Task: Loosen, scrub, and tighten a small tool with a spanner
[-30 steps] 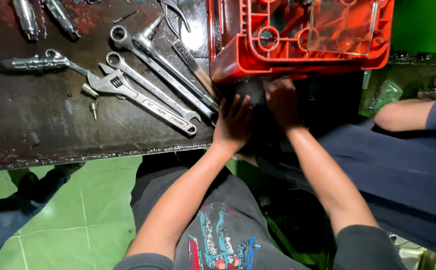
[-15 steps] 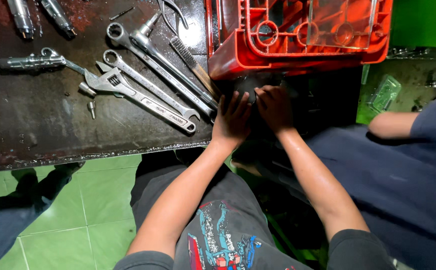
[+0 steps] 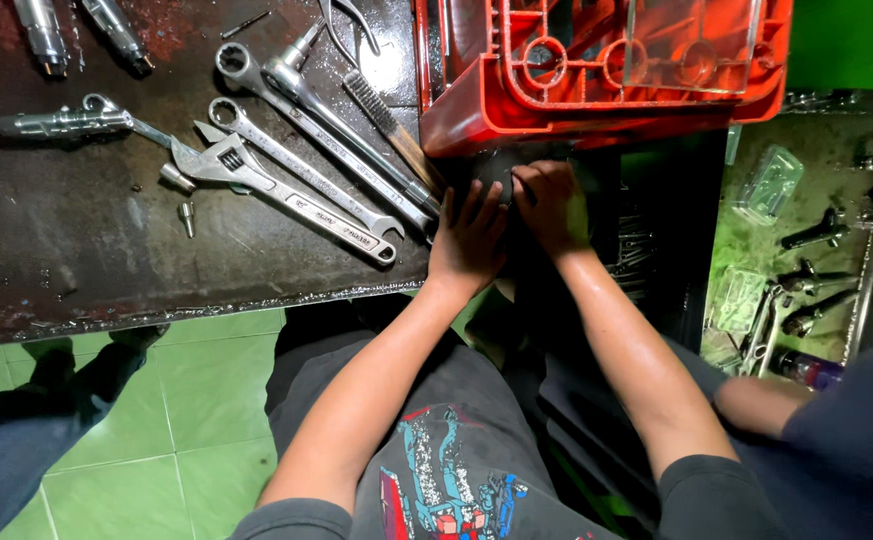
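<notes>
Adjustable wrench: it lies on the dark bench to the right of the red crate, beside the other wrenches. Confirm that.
Not quite. In the head view the adjustable wrench lies on the dark bench to the left of the red crate, beside the other wrenches.

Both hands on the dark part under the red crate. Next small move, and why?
Probably keep the left hand flat as a brace while the right hand works its fingertips further round the dark part. Both hands press on it at the edge of the metal table, right beneath the red crate, and much of it is hidden, so the grip looks unsettled. The wrenches lie untouched nearby.
</notes>
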